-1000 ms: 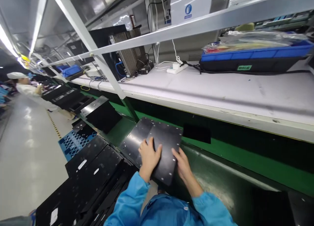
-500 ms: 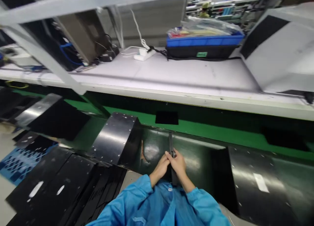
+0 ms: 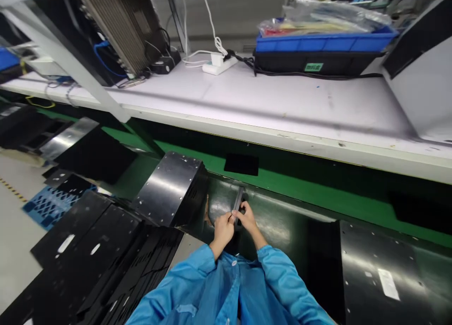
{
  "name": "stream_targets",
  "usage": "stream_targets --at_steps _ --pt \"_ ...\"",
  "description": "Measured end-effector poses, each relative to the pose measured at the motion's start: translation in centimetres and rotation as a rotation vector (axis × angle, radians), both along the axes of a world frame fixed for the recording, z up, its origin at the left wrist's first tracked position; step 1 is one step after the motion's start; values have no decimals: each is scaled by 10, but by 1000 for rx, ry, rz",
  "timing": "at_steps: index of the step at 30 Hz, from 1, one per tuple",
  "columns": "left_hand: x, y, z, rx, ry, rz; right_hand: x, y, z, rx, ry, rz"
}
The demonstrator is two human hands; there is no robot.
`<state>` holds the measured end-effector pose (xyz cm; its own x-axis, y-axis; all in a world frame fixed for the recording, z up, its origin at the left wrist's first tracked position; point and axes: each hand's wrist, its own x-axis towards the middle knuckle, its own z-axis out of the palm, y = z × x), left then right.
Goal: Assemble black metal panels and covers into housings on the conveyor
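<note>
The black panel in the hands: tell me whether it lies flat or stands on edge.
On edge. The black panel shows only as a thin strip, pinched between the left hand and right hand over the conveyor belt.

The person wears a bright blue work smock of thin, smooth fabric that creases in soft folds across the chest and both arms. Its front closes down the middle, where a small round white snap sits near the top of the seam. Long sleeves run down both arms; the left sleeve and the right sleeve each end in a loose cuff at the wrist. Beyond the cuffs the left hand and the right hand are bare, with no gloves, rings or watch in sight. The cloth shows no print, badge or lettering.
</note>
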<state>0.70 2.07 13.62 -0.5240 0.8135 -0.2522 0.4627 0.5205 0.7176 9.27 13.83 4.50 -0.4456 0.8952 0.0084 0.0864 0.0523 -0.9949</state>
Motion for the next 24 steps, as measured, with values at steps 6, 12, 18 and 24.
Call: stream_targets --at_steps 6,12,18,24 --pt "-23 8 -3 -135 162 143 12 10 -14 -182 253 -16" --pt "-46 16 -11 -75 200 214 102 41 -27 -321 153 -158" --pt "-91 -14 38 214 254 212 160 46 -52 -214 -513 -398" --pt "-219 -72 120 361 117 419 141 51 -50 140 -837 -477"
